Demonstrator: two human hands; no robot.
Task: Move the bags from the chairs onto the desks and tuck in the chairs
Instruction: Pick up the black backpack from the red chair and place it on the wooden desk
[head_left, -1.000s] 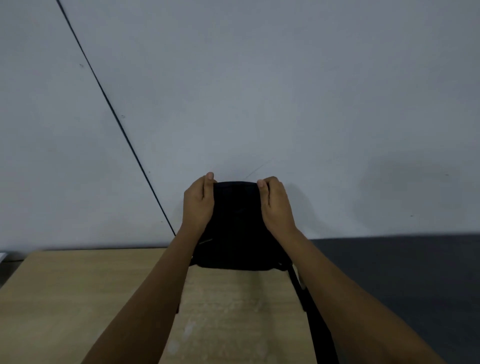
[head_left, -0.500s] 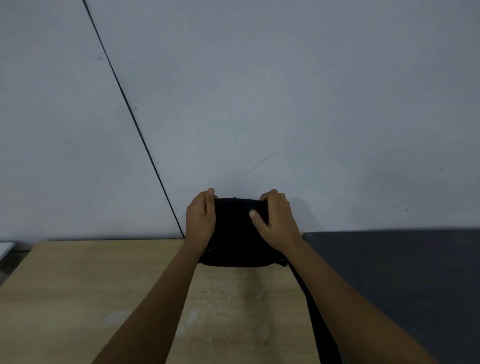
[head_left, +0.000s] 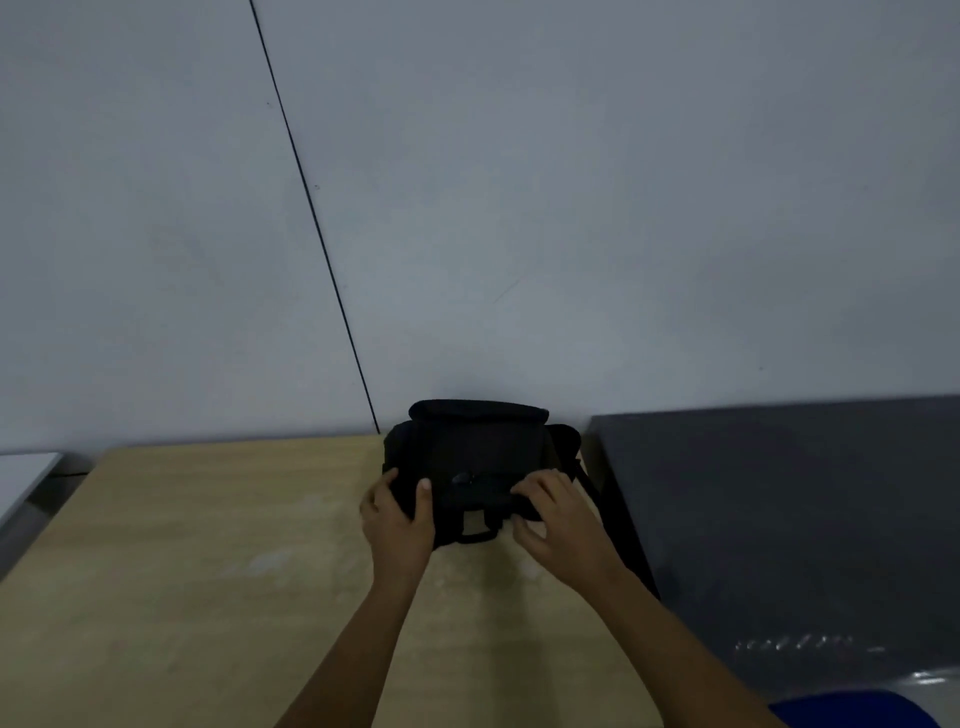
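Note:
A small black bag (head_left: 475, 452) stands upright on the light wooden desk (head_left: 208, 571), at its far right corner against the wall. My left hand (head_left: 397, 517) grips the bag's lower left corner, thumb on its front. My right hand (head_left: 558, 522) rests at the bag's lower right front edge, fingers curled on it. The bag's black strap (head_left: 618, 525) hangs off the desk's right edge. A blue chair (head_left: 857, 709) shows at the bottom right corner.
A grey-white wall (head_left: 571, 208) with a thin dark seam rises right behind the desk. A dark grey floor (head_left: 779, 519) lies right of the desk. A white surface (head_left: 21, 478) sits at the far left edge.
Both hands slid from the bag's top down to its lower front edge. The bag now stands on the desk, and the view tilted down and right, revealing the blue chair.

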